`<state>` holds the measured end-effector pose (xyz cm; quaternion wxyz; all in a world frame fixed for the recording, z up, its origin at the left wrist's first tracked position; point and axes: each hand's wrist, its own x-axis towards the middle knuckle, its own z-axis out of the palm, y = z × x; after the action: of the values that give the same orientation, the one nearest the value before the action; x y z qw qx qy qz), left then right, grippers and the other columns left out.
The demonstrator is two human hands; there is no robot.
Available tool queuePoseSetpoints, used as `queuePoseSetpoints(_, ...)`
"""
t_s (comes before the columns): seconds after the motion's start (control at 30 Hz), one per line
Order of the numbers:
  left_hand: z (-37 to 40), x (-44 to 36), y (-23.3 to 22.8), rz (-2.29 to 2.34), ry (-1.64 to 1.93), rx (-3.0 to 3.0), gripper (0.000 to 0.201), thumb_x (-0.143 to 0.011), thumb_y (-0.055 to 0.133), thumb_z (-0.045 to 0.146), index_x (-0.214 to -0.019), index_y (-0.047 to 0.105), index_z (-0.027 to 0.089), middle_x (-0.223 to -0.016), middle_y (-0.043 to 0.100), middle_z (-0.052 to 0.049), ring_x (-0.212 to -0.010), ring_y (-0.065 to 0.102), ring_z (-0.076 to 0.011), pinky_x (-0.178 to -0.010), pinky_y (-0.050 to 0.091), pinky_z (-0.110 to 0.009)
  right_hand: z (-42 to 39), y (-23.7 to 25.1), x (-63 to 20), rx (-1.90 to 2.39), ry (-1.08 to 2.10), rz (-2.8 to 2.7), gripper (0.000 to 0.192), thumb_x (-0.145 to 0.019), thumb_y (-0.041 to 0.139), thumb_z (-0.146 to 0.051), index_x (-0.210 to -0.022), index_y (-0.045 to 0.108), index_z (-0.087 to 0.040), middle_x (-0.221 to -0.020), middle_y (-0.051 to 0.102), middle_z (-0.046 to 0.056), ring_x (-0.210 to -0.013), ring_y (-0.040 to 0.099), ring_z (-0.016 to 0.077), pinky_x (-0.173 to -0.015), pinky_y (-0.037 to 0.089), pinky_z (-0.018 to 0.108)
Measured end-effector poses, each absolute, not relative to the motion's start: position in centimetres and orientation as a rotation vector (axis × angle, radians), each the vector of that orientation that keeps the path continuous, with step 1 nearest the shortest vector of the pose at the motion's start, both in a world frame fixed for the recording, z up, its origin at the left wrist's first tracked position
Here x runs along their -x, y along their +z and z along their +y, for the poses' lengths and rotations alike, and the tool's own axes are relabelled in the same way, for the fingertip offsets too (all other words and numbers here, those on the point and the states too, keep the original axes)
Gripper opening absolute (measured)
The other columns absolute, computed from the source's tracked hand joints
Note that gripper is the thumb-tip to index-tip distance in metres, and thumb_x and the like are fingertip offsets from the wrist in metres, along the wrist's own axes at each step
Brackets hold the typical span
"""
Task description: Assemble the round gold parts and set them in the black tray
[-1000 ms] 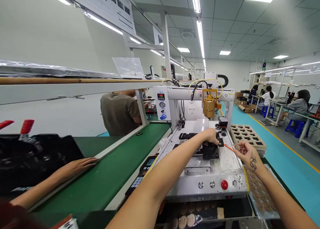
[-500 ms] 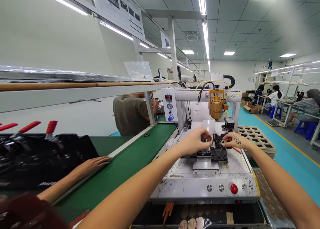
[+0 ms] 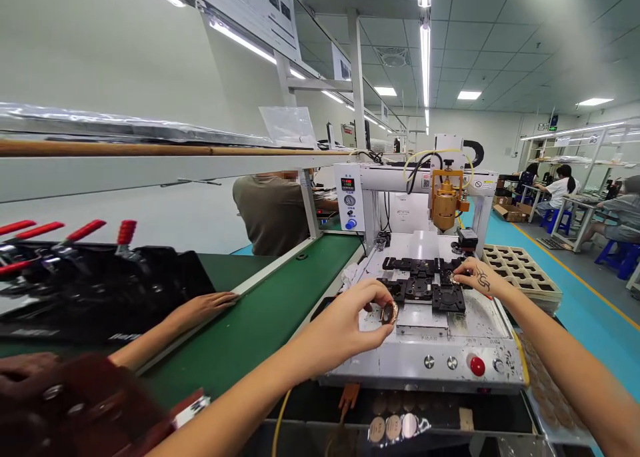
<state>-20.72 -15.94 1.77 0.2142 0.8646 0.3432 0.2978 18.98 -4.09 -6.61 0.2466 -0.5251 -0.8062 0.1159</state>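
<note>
My left hand [image 3: 357, 317] pinches a round, rose-gold-rimmed watch case [image 3: 389, 312] between thumb and fingers, in front of the machine bed. My right hand [image 3: 477, 277], with a drawn mark on its back, has its fingertips closed at the right side of the black fixture blocks [image 3: 419, 286]. A small shiny rim [image 3: 453, 278] shows at those fingertips; its kind is not clear. The fixture sits on the white bench machine [image 3: 360, 358]. Above and behind it hangs a brass-coloured cylinder head [image 3: 445, 207].
A green conveyor belt [image 3: 260, 320] runs along the left, with another person's hand [image 3: 213, 302] at its edge. Red-handled clamps [image 3: 127, 234] stand far left. Compartmented trays [image 3: 523, 274] are stacked at right. A red button [image 3: 477, 366] is on the machine's front.
My left hand has drawn back from the fixture, down and toward me, with the watch case. My right hand stays at the fixture. The view has shifted slightly.
</note>
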Motion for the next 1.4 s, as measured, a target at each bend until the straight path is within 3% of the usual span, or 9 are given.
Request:
queuePoseSetpoints(0.27, -18.7, 20.7, 0.6, 1.019, 0.879, -2.245, 0.032, -0.083, 0.073, 0.034, -0.115, 0.074, 0.027, -0.115, 0.079, -0.003, -0.105, 0.072, -0.0261, -0.099, 0.056, -0.039, -5.2, -6.6, -18.0, 1.465, 0.090, -2.010, 0.025, -0.099, 0.077, -0.043, -0.099, 0.078, -0.018, -0.100, 0.074, 0.006, -0.099, 0.070, 0.0256, -0.095, 0.055, 0.044)
queuePoseSetpoints(0.43, -21.7, 22.2, -3.6, 1.100, 1.016, -2.168, 0.033, -0.086, 0.073, 0.034, -0.118, 0.071, 0.029, -0.104, 0.079, -0.002, -0.095, 0.074, -0.0256, -0.091, 0.059, -0.038, -15.6, -9.1, -17.8, 1.490, -0.138, -1.671, 0.032, -0.109, 0.055, -0.045, -0.113, 0.076, -0.020, -0.109, 0.071, 0.012, -0.102, 0.067, 0.0288, -0.094, 0.052, 0.042)
queuePoseSetpoints(0.6, -24.2, 24.6, -9.0, 1.206, 1.042, -2.048, 0.034, -0.088, 0.071, 0.030, -0.122, 0.068, 0.027, -0.101, 0.079, -0.002, -0.090, 0.074, -0.0236, -0.087, 0.061, -0.036, -26.1, -14.3, -17.9, 1.556, -0.310, -1.421, 0.033, -0.100, 0.072, -0.055, -0.100, 0.070, -0.021, -0.094, 0.066, 0.007, -0.089, 0.062, 0.0287, -0.080, 0.048, 0.041)
queuePoseSetpoints(0.73, -24.2, 23.9, -13.7, 1.044, 0.816, -1.977, 0.033, -0.087, 0.069, 0.025, -0.120, 0.068, 0.024, -0.105, 0.078, -0.003, -0.091, 0.075, -0.0218, -0.087, 0.061, -0.034, -28.0, -18.1, -15.4, 1.500, -0.419, -1.321, 0.027, -0.100, 0.076, -0.046, -0.096, 0.064, -0.023, -0.092, 0.062, 0.008, -0.090, 0.058, 0.0307, -0.085, 0.045, 0.047)
queuePoseSetpoints(0.8, -23.8, 23.0, -16.2, 0.907, 0.709, -1.997, 0.035, -0.085, 0.070, 0.021, -0.119, 0.068, 0.024, -0.113, 0.079, -0.006, -0.103, 0.076, -0.0235, -0.095, 0.061, -0.036, -28.2, -19.5, -12.4, 1.436, -0.376, -1.407, 0.014, -0.104, 0.072, -0.034, -0.099, 0.064, -0.024, -0.092, 0.063, 0.008, -0.088, 0.059, 0.0298, -0.084, 0.048, 0.047)
queuePoseSetpoints(0.87, -23.1, 21.8, -18.4, 0.784, 0.660, -2.047, 0.038, -0.081, 0.073, 0.017, -0.118, 0.069, 0.023, -0.130, 0.077, -0.010, -0.126, 0.071, -0.0284, -0.112, 0.055, -0.042, -28.1, -20.8, -8.8, 1.353, -0.223, -1.629, 0.003, -0.106, 0.066, -0.025, -0.103, 0.067, -0.026, -0.093, 0.069, 0.008, -0.085, 0.065, 0.0279, -0.079, 0.053, 0.044)
queuePoseSetpoints(0.97, -21.8, 20.4, -20.7, 0.710, 0.649, -2.081, 0.038, -0.077, 0.078, 0.014, -0.113, 0.071, 0.024, -0.146, 0.073, -0.011, -0.149, 0.057, -0.0329, -0.128, 0.041, -0.048, -27.2, -22.7, -4.2, 1.254, 0.036, -1.929, 0.018, -0.107, 0.059, -0.018, -0.113, 0.072, -0.028, -0.099, 0.075, 0.007, -0.090, 0.074, 0.0267, -0.080, 0.062, 0.040)
queuePoseSetpoints(1.27, -21.1, 20.0, -21.5, 0.729, 0.615, -2.066, 0.035, -0.079, 0.078, 0.013, -0.112, 0.072, 0.022, -0.147, 0.073, -0.012, -0.147, 0.059, -0.0315, -0.129, 0.039, -0.045, -25.7, -26.8, -3.2, 1.258, 0.198, -2.067, 0.024, -0.110, 0.057, -0.024, -0.128, 0.074, -0.024, -0.107, 0.073, 0.013, -0.098, 0.072, 0.0325, -0.086, 0.064, 0.048)
queuePoseSetpoints(1.4, -20.7, 20.2, -20.8, 0.725, 0.544, -2.063, 0.026, -0.079, 0.077, 0.016, -0.104, 0.073, 0.023, -0.136, 0.078, -0.009, -0.131, 0.070, -0.0304, -0.117, 0.050, -0.040, -26.1, -28.0, -3.4, 1.233, 0.202, -2.047, 0.028, -0.111, 0.053, -0.023, -0.125, 0.078, -0.022, -0.105, 0.078, 0.015, -0.093, 0.071, 0.0313, -0.083, 0.061, 0.048)
